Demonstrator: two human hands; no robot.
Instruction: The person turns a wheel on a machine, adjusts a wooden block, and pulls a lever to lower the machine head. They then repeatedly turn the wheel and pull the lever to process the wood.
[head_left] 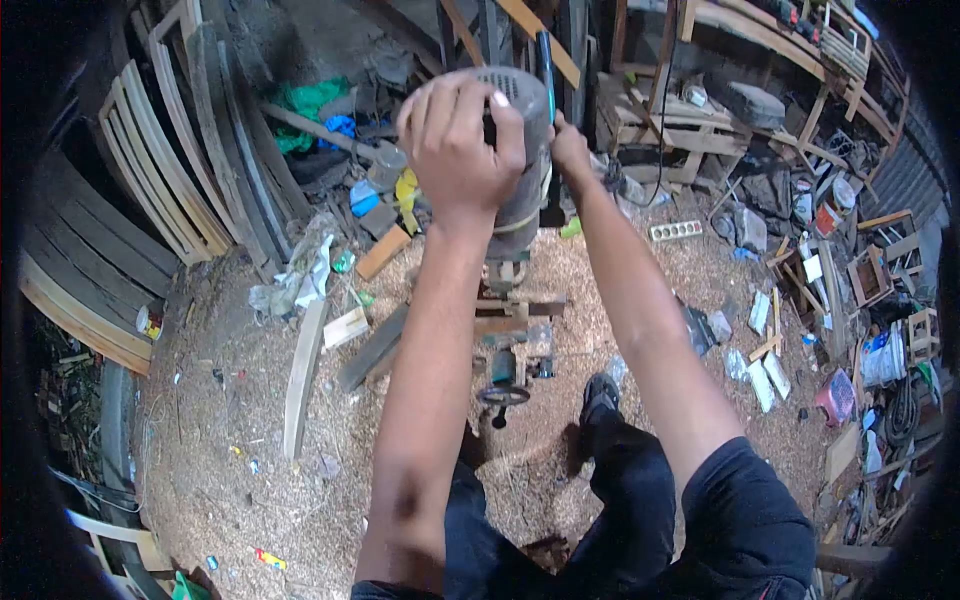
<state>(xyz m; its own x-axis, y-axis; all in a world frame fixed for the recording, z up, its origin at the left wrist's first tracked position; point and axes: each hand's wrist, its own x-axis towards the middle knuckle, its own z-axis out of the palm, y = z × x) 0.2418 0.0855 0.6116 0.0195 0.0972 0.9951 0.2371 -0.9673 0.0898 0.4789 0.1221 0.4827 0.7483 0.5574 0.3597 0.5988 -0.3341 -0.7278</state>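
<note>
Beneath my arms stands an upright floor machine, which looks like a drill press or mortiser. My left hand [462, 145] lies over the top of its grey cylindrical motor housing [520, 208], fingers curled at the vented cap and thumb across it. On the right of the housing, my right hand [568, 153] is closed around a long dark lever [546, 75], partly hidden behind the fingers. Lower down, a clamp table [515, 325] and a small handwheel [503, 396] show between my forearms. Whether any workpiece lies in the clamp cannot be made out.
Wood shavings cover the floor [240, 400]. A curved wood piece [303, 380] and an offcut [384, 252] lie left of the machine. Curved frames [160, 165] lean at the left. A power strip [676, 231] and a pink basket [835, 398] are at right, among scrap.
</note>
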